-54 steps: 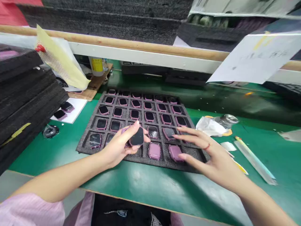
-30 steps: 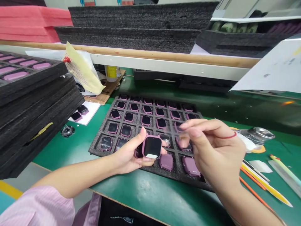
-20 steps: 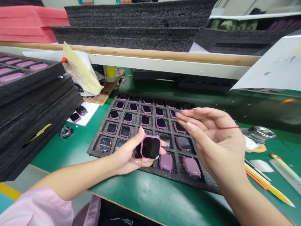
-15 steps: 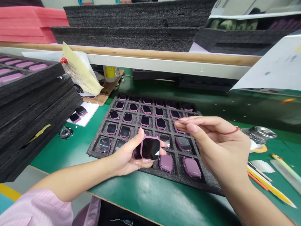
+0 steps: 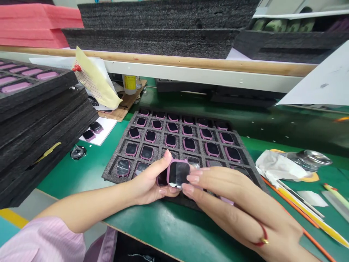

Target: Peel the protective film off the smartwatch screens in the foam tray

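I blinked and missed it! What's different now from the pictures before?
The right hand was above the right part of the tray; now it has moved left and down, fingertips at the screen of the watch. I can't tell if it let go of the clear film seen earlier. The left hand still holds the watch, and the tray still lies in place.

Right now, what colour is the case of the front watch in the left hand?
Pinkish purple: the watch case shows best in the head view.

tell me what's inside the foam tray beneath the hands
The tray holds purple watch cases, mostly screen-up; the left hand and right hand hide whatever lies directly behind them.
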Tool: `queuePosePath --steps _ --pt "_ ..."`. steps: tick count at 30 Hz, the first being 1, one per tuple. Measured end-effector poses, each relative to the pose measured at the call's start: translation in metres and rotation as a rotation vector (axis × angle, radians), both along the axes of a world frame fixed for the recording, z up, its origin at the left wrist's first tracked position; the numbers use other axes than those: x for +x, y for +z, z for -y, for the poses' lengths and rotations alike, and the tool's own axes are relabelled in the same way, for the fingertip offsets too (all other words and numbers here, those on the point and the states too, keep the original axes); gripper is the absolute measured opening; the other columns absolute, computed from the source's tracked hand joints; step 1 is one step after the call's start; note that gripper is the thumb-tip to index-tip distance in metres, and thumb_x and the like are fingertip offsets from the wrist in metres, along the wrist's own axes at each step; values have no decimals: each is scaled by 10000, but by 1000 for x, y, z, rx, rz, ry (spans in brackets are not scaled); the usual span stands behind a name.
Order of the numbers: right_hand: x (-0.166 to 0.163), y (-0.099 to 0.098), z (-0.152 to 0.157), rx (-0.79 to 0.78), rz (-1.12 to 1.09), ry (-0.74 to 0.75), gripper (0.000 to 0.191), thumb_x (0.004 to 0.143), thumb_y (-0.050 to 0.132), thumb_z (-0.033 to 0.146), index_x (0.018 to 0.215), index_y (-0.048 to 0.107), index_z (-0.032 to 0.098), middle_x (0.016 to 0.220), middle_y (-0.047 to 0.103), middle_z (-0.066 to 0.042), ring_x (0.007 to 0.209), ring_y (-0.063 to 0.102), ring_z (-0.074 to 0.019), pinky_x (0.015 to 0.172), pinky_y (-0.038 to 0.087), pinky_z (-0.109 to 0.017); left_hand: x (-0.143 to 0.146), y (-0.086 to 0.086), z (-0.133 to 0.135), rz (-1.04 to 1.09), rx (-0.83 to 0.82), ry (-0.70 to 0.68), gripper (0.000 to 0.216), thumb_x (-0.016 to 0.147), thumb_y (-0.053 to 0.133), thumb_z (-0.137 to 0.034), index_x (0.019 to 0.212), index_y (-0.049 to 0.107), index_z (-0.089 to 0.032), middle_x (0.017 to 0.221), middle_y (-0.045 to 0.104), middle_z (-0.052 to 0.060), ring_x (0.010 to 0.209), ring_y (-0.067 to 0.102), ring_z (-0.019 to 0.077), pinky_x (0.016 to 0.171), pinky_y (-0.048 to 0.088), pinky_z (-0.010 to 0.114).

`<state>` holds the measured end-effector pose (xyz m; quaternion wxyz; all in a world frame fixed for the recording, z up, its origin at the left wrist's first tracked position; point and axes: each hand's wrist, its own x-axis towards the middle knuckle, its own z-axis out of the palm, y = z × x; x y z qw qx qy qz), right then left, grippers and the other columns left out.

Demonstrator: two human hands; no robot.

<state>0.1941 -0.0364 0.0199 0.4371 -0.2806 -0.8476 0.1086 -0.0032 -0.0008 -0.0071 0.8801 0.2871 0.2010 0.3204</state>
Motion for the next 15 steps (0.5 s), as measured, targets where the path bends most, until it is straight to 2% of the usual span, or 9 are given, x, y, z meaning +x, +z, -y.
queuePosePath --steps 5,9,12,15 --pt "-2 2 -1 17 139 41 546 903 654 92 1386 582 335 1205 752 -5 1136 696 -256 950 592 -429 0 2 1 -24 -11 14 639 712 745 -720 854 661 -103 648 520 -3 435 329 27 368 141 160" --pt "-12 -2 -14 211 123 -21 503 788 805 143 1252 654 266 988 783 -35 867 709 -234 780 587 -415 2 0 1 -77 59 45 589 746 720 -711 796 611 -134 536 422 -57 402 266 30 365 127 163" --pt "-22 -4 -18 111 86 -125 601 791 827 334 1330 582 232 852 712 -42 739 641 -212 667 543 -397 4 -3 2 -96 157 67 598 762 688 -734 787 588 -144 495 389 -77 377 205 30 360 122 179" --pt "-25 -3 -18 -57 52 -111 517 825 790 321 1294 579 268 850 673 -28 777 633 -210 679 544 -376 5 -5 4 -83 168 86 582 774 688 -721 807 596 -147 473 372 -85 376 199 34 369 142 180"
